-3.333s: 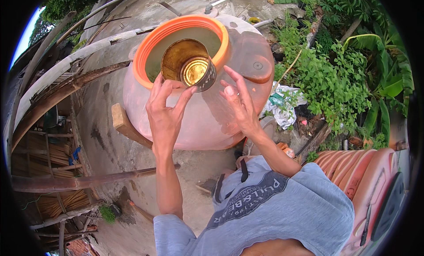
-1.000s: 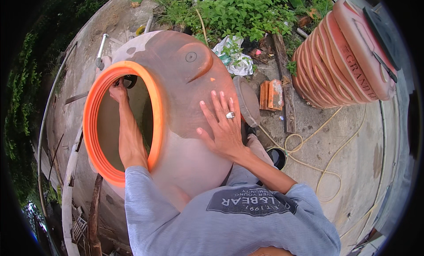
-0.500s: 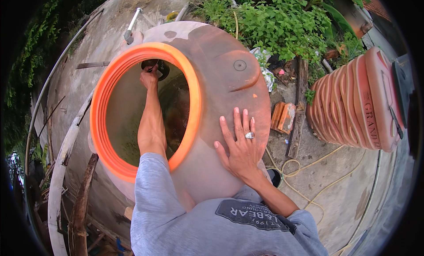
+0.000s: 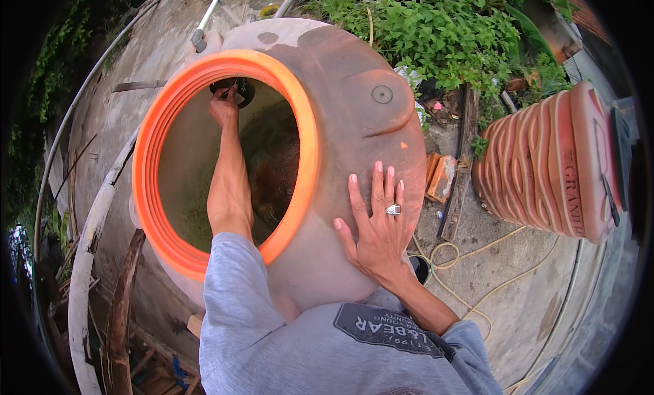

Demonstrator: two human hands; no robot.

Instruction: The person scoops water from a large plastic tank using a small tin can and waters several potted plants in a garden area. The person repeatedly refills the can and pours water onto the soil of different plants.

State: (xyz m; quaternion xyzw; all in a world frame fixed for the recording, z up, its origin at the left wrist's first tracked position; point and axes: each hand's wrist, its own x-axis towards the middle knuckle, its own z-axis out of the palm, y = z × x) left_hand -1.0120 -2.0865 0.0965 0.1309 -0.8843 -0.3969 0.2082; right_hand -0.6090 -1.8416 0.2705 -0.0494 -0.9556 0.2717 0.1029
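A large faded orange water tank [image 4: 340,190] fills the middle, its wide round opening ringed by a bright orange threaded rim [image 4: 308,146]. Through that opening reaches my left arm. Deep inside, against the far wall, my left hand [image 4: 222,107] is closed on a round black object [image 4: 244,93]; its kind is unclear, and the fingers partly cover it. Dark wet-looking patches and greenish grime mark the tank's inside. My right hand [image 4: 379,237], with a ring on one finger, lies flat with fingers spread on the tank's outer shoulder and holds nothing.
A ribbed reddish tank [image 4: 538,166] with a black lid lies on its side at right. Near it are an orange brick-like block [image 4: 441,178], a plank [image 4: 460,163] and a looped yellow hose [image 4: 477,259]. Plants [image 4: 436,40] grow behind; pale poles [image 4: 85,272] stand at left.
My left hand and the black object have shifted slightly left along the tank's far inner wall. My right hand stays flat on the shoulder; the whole view has tilted a little.
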